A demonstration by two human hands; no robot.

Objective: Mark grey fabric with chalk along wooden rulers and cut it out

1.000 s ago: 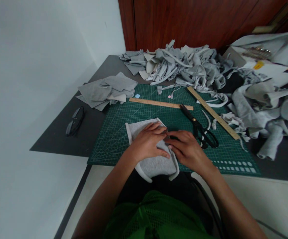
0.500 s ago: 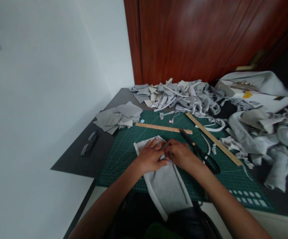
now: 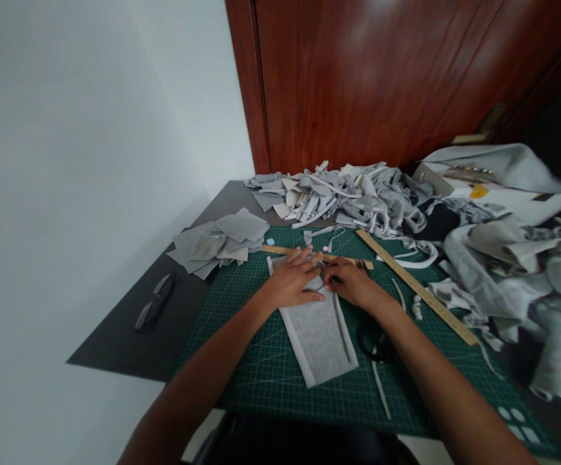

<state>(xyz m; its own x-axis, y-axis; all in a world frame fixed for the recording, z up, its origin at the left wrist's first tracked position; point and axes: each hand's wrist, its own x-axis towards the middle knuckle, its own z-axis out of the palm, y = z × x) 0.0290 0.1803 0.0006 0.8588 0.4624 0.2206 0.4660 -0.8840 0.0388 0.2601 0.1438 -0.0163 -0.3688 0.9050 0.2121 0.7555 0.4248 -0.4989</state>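
A grey fabric piece (image 3: 319,339) with rolled or folded long edges lies on the green cutting mat (image 3: 241,381). My left hand (image 3: 295,281) rests flat on its far part, fingers stretched forward. Close beside it, my right hand (image 3: 350,282) pinches the fabric's right edge near the far end, thumb and fingers together. Black-handled scissors (image 3: 373,342) lie to the right of the fabric, partly hidden under my right forearm. One wooden ruler (image 3: 280,250) lies just beyond my hands, and a longer wooden ruler (image 3: 416,284) slants across the mat on the right.
Flat grey fabric pieces (image 3: 217,239) are stacked at the left, with eyeglasses (image 3: 155,302) nearer me. A heap of grey scraps (image 3: 357,194) lies along the back, by a white box (image 3: 493,187). Rolled fabric (image 3: 493,265) crowds the right side. A thin strip (image 3: 381,391) lies near the front.
The fabric now lies farther up the mat, its near end off my lap and flat on the mat. Both hands moved forward with it, and the view has shifted slightly.
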